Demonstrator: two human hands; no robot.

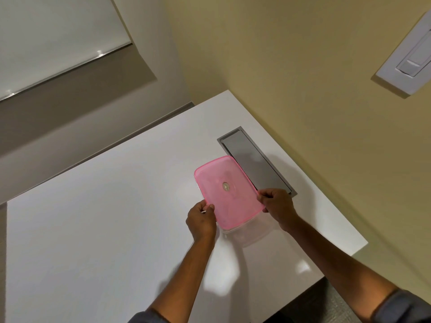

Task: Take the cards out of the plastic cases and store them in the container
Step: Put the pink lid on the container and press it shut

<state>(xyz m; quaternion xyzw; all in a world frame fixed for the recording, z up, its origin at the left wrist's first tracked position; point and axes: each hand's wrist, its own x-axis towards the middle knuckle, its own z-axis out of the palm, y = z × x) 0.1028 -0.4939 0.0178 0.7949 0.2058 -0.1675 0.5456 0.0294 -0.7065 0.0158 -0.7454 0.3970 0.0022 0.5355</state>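
Observation:
A translucent pink lid [227, 190] with a small round vent in its middle is held over a clear plastic container [249, 231] on the white table [105, 229]. The lid is tilted, its near edge above the container's rim. My left hand [201, 217] pinches the lid's near-left corner. My right hand [276, 206] pinches the near-right corner. What lies inside the container cannot be made out. No cards or plastic cases are in view.
A grey metal cable hatch [254, 162] is set into the table just behind the lid. The table's right edge [349, 255] runs close to the container. A yellow wall with a white light switch [410, 54] stands to the right.

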